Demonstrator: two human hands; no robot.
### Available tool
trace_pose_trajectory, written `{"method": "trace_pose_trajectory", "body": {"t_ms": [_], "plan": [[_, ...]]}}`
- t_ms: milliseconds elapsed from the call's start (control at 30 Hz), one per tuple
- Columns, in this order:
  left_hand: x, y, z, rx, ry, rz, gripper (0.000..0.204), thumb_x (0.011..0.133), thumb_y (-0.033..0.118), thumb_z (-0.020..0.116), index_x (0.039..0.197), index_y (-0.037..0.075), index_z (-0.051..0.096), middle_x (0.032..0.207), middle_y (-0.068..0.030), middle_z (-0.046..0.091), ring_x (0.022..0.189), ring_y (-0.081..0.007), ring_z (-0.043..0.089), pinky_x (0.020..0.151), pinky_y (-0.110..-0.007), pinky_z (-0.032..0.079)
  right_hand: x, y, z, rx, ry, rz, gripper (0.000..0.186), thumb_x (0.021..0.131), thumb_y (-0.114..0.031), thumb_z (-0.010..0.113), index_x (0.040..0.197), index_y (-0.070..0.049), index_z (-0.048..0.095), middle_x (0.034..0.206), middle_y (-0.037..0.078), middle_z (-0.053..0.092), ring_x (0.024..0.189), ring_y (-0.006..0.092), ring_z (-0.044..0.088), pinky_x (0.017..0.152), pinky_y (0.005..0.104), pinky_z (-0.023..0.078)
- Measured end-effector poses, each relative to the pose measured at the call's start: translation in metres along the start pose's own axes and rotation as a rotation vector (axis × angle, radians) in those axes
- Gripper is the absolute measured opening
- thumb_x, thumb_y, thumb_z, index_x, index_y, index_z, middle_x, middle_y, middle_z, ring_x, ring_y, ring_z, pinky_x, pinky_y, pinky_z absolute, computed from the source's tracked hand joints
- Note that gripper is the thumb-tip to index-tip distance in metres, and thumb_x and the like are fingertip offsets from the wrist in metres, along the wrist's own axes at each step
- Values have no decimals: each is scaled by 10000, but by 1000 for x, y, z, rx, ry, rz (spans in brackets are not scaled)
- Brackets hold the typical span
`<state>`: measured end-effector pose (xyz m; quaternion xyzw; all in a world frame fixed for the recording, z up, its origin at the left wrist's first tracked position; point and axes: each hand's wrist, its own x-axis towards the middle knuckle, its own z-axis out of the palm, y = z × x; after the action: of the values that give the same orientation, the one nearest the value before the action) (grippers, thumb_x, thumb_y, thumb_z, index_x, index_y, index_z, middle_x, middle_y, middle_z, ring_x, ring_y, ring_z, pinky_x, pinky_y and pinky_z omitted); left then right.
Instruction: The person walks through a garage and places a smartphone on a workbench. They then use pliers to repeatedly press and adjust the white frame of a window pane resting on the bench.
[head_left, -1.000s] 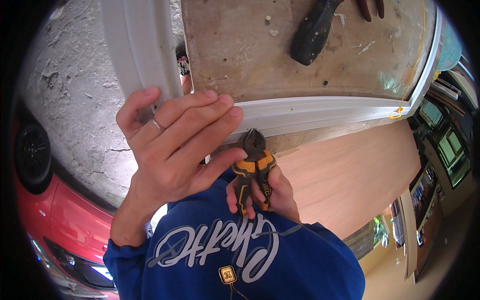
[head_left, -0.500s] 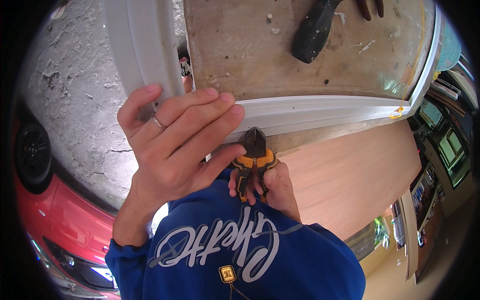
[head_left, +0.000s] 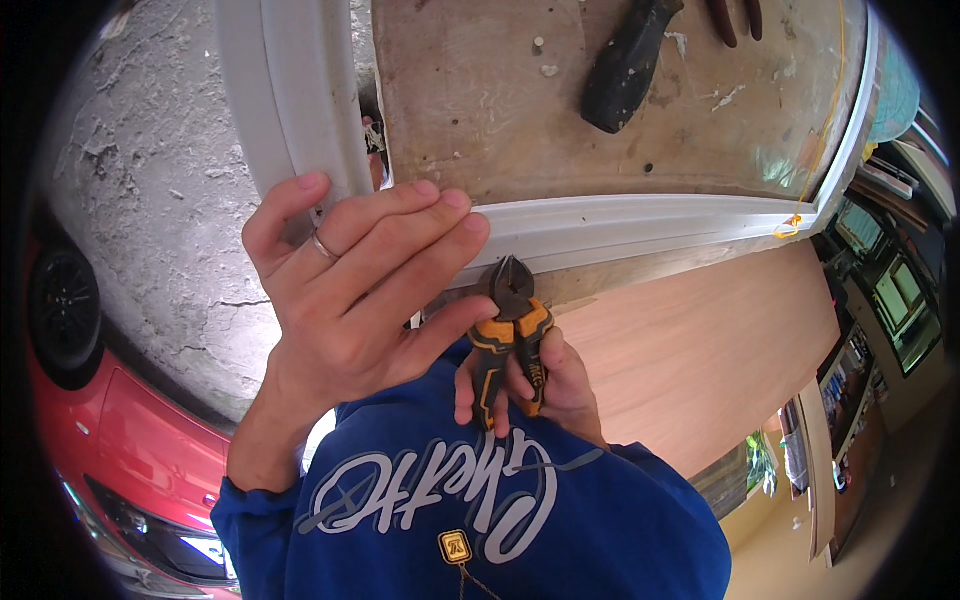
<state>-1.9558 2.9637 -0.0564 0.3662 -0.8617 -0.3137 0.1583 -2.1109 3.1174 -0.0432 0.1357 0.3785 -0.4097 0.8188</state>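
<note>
My left hand (head_left: 365, 285) lies palm down over the corner of a white frame (head_left: 620, 220), fingers stretched out and a ring on one of them. Its thumb reaches the side of a pair of cutting pliers (head_left: 514, 292) with dark jaws and orange-and-black handles. My right hand (head_left: 568, 385) grips these pliers by the handles, below the frame's near edge. The jaw tips are slightly parted, close to that edge. Whether anything sits between them I cannot make out. Part of the frame corner is hidden under my left hand.
On the stained brown panel (head_left: 480, 100) inside the frame lie a black-handled tool (head_left: 625, 75) and dark red handles (head_left: 735, 20). A yellow cord (head_left: 838, 110) runs down the right side. Beyond are a wooden board (head_left: 700, 350), a red car (head_left: 150, 440) and rough concrete (head_left: 150, 200).
The pliers have turned in my right hand, showing more of their jaws and handles, and the tips have parted a little. My left hand has barely shifted.
</note>
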Motion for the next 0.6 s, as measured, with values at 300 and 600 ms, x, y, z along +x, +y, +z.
{"method": "trace_pose_trajectory", "body": {"t_ms": [300, 600], "plan": [[1, 1, -1, -13, -9, -9, 388, 671, 432, 737, 941, 155, 709, 982, 34, 679, 970, -132, 603, 1025, -383, 214, 3, 26, -1, 303, -102, -34, 622, 801, -659, 524, 613, -67, 504, 805, 338, 574, 587, 345, 618, 358, 254, 470], [0, 1, 2, -5, 0, -1, 376, 663, 401, 740, 947, 156, 708, 990, 33, 678, 978, -129, 600, 1030, -384, 211, 6, 5, 11, -61, 144, -80, 633, 788, -669, 530, 591, -69, 483, 830, 338, 581, 625, 342, 643, 381, 279, 508]]}}
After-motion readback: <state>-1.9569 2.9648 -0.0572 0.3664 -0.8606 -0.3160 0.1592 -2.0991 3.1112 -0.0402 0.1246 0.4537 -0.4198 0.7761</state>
